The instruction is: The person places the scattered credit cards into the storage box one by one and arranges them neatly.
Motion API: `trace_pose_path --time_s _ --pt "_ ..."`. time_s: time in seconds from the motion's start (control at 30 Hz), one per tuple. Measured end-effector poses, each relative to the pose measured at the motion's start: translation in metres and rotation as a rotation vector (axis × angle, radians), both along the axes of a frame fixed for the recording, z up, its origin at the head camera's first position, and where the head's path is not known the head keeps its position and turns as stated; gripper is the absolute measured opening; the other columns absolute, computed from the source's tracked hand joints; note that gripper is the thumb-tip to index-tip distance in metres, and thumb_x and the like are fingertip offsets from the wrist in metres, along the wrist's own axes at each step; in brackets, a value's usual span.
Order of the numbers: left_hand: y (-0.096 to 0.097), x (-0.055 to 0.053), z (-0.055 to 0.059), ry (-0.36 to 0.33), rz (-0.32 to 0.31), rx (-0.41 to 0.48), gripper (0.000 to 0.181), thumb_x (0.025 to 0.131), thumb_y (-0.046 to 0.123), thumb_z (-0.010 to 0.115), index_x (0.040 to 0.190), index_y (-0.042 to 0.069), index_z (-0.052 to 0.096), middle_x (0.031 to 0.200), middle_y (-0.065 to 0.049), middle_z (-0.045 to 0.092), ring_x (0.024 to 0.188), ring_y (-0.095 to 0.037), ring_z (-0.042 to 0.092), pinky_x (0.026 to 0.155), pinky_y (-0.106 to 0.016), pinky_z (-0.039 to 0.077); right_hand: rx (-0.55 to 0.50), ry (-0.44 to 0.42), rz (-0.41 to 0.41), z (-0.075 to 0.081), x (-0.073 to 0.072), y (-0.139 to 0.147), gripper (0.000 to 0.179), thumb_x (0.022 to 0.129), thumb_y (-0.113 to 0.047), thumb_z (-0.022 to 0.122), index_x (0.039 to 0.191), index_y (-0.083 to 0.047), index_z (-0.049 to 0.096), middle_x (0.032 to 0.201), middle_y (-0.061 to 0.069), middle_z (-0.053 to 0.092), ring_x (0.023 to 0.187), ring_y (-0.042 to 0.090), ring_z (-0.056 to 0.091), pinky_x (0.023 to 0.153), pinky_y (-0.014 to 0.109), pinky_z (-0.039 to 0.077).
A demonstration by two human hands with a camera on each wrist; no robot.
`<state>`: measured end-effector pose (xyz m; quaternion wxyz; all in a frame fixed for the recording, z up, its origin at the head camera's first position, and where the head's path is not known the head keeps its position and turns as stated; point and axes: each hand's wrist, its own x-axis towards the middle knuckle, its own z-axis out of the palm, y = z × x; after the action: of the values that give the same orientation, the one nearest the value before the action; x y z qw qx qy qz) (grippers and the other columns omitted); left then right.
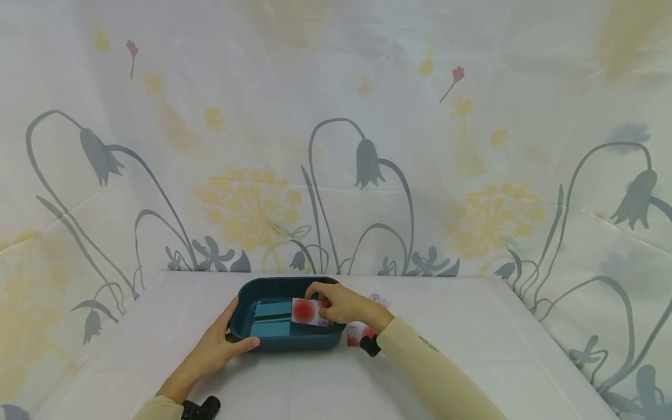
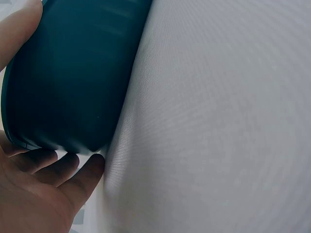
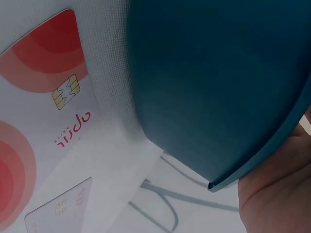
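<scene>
A dark teal plastic basin [image 1: 294, 345] stands on the white table. My left hand [image 1: 215, 344] grips its left end, the thumb along the front rim and the fingers on the end wall; in the left wrist view the fingertips [image 2: 90, 170] touch that wall. Over the basin's right part, my right hand [image 1: 341, 304] pinches a white card with a red circle [image 1: 304, 311]. Light blue flat pieces [image 1: 271, 329] with a dark band between them lie inside the basin. In the right wrist view the basin wall hides the held card and most fingers.
Right of the basin lies a white and red chip card [image 3: 53, 53], partly behind my wrist in the head view. Beyond it is a paler card marked VIP [image 3: 63, 208]. A flower-printed cloth [image 1: 336, 175] hangs behind the table.
</scene>
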<state>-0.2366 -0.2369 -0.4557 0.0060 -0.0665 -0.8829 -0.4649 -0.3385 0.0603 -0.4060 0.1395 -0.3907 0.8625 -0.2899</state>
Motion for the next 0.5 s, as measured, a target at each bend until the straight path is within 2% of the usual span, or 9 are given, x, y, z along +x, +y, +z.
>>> trace_pose_path --time_s 0.3,0.5 --pt "0.0006 0.0004 0.0041 0.008 -0.008 0.010 0.110 0.080 0.041 0.076 0.154 0.006 0.003 0.157 -0.022 0.008 0.138 -0.045 0.022 0.106 -0.060 0.027 0.079 0.054 0.031 0.0003 -0.0007 -0.0029 0.041 0.086 0.003 0.054 0.119 -0.021 0.054 0.071 -0.002 0.047 0.054 0.009 0.044 0.053 0.022 0.038" --pt "-0.0003 0.0007 0.0014 -0.004 -0.004 0.008 0.110 0.080 0.044 0.075 0.154 0.006 0.003 0.158 -0.020 0.007 0.139 -0.044 0.020 0.107 -0.060 0.024 0.152 0.090 0.016 -0.0017 0.0027 -0.0052 0.044 0.084 0.005 0.053 0.117 -0.024 0.055 0.073 -0.005 0.048 0.061 0.009 0.046 0.055 0.021 0.039"
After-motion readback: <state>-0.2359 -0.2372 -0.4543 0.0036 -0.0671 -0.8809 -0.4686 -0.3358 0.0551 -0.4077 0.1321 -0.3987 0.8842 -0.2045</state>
